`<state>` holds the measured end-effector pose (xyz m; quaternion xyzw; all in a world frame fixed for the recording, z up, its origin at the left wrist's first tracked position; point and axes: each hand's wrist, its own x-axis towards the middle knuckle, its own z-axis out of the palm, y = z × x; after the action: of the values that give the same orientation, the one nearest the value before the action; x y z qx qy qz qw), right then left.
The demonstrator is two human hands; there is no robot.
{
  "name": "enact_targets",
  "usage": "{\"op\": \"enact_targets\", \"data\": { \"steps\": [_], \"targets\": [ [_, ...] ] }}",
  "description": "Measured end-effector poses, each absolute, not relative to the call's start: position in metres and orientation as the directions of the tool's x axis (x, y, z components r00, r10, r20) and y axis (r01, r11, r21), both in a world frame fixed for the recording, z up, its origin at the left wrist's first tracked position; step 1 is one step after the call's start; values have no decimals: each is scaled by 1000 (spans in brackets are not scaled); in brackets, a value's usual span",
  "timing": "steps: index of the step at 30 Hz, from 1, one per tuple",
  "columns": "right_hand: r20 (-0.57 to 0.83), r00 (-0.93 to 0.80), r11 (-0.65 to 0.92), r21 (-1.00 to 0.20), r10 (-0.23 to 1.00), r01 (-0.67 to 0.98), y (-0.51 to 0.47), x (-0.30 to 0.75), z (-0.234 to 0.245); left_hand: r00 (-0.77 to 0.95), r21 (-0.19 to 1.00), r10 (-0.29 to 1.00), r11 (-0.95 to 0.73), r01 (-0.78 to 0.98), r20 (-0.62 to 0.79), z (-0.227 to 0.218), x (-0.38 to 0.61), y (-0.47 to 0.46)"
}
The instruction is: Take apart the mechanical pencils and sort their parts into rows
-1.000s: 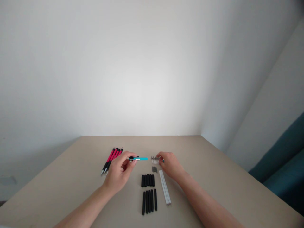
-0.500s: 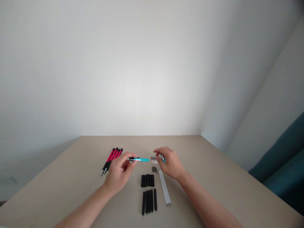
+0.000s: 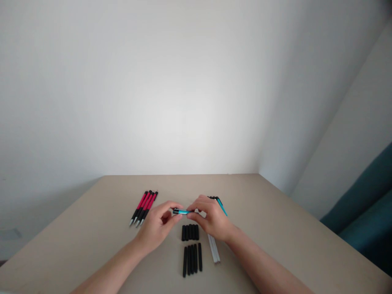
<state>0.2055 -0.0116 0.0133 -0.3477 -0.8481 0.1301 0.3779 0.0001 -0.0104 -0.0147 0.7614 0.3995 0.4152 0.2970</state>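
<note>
Two hands of mine meet around one blue pen barrel, which lies level in the air above the middle of the table. With my left hand I hold its black end, in a narrow pinch of thumb and fingers. With my right hand I pinch also narrowly, at the other end, and my fingertips hide this end. If some small part is between them too, I cannot tell.

Behind my right hand, several other pen barrels with black tops lie side by side, partly covered; only one shows its blue side well. Under the same hand come out white refills, with their thin metal ends toward me.

Nearer to me than the barrel, five short black tubes are in a tight row. Just below them there are five longer black tubes, and the rightmost is a little apart. To the left, near my left hand but not touching it, four red and black pens lie slanted, silver tips toward me.
</note>
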Motion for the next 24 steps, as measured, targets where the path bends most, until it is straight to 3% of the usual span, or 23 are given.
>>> {"op": "enact_targets", "data": {
  "steps": [2,4,8,10,15,24],
  "targets": [
    [548,-385,654,-473,743,590,-4,211,11,328,810,862,-487,326,386,-14,0,-10],
    [512,-178,447,-469,840,762,5,223,11,315,825,867,-477,302,386,-12,-1,-10],
    [184,243,-175,-324,952,930,22,257,13,303,829,866,-481,286,398,-11,-3,-10],
    [107,321,-281,-278,941,918,25,270,13,303,828,864,-485,281,403,-11,-3,-10],
    [24,398,-385,-208,917,899,24,283,9,299,828,863,-487,278,408,-10,-4,-10],
    [0,367,-360,-198,930,912,26,283,10,313,825,862,-486,288,398,-10,-4,-9]
  ]
}}
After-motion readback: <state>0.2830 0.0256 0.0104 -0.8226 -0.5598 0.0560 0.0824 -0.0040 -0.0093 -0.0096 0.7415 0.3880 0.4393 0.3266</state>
